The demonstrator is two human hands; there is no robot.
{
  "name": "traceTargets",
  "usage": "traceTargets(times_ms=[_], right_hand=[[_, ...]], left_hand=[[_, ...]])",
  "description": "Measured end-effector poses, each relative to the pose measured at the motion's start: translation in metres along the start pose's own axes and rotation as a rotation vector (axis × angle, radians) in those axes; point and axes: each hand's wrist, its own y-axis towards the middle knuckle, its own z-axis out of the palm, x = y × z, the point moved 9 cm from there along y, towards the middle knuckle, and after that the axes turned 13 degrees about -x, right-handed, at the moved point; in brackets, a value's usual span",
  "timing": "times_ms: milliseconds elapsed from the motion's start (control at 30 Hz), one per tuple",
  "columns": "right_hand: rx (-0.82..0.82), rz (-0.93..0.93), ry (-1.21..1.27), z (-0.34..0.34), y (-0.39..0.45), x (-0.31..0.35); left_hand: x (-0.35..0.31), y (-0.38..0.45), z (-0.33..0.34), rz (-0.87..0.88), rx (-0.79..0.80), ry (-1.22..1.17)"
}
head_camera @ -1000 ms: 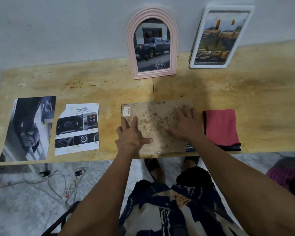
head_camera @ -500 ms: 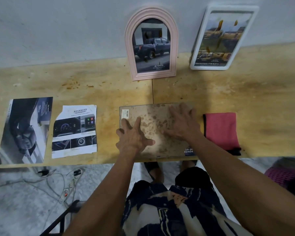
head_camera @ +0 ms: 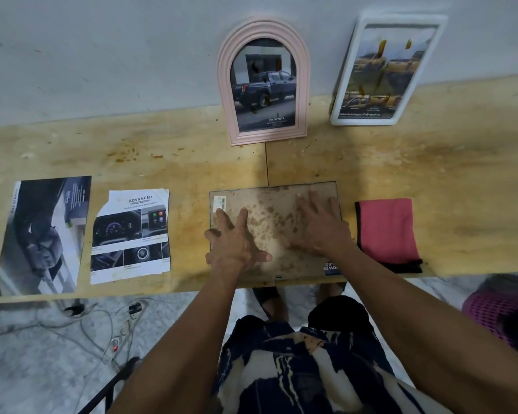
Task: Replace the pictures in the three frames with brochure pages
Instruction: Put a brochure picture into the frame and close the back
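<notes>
1. Centrally, a rectangular frame [head_camera: 274, 231] lies face down at the near edge of the wooden table [head_camera: 162, 162], its stained brown backing board uppermost; a small barcode sticker [head_camera: 219, 203] sits at the board's 10 o'clock corner

2. Left hand [head_camera: 237, 246]: palm flat on the left half of the backing board, fingers straight and spread wide, thumb out toward 3 o'clock; it presses and grips nothing

3. Right hand [head_camera: 319, 228]: palm flat on the right half of the board, fingers straight and fairly close together, pointing to 12 o'clock; it too holds nothing

4. A strip of printed page [head_camera: 332, 268] with white lettering on blue shows at the frame's 5 o'clock corner, by the right wrist

5. At 12 o'clock from the flat frame, a pink arched frame [head_camera: 263, 82] leans upright against the grey wall, showing a pickup truck picture

6. At 1 o'clock, a white rectangular frame [head_camera: 386, 70] leans tilted against the same wall, with a yellow-toned vehicle page inside

7. At 9 o'clock from the flat frame, a torn brochure page headed "ADVANCED" [head_camera: 131, 236] lies flat; beyond it, further toward 9 o'clock, lies a dark brochure page [head_camera: 41, 237]

8. At 3 o'clock, just beside the flat frame yet apart from it, lies a folded pink cloth [head_camera: 386, 231] with a dark edge

9. Cables and a power strip [head_camera: 117, 339] lie on the floor below the table's near edge
</notes>
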Motion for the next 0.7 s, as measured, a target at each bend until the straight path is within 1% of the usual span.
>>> traceTargets(times_ms=[100,267,400,600,667,700], right_hand=[[0.007,-0.081,-0.030,0.002,-0.013,-0.001],[-0.047,-0.167,-0.081,0.015,-0.047,-0.009],[-0.090,-0.162,-0.090,0.013,-0.050,-0.011],[-0.107,-0.160,-0.002,0.002,-0.050,-0.011],[-0.113,-0.138,0.060,-0.002,-0.050,-0.017],[-0.132,-0.103,0.107,-0.005,-0.050,-0.021]], left_hand=[[0.004,-0.003,-0.001,0.019,0.041,0.044],[0.006,-0.005,0.001,0.089,-0.002,0.077],[0.008,-0.008,0.000,0.124,-0.058,0.083],[0.018,-0.009,0.003,0.133,-0.071,0.018],[0.026,-0.009,-0.002,0.141,-0.131,-0.057],[0.031,-0.009,-0.007,0.133,-0.184,-0.133]])
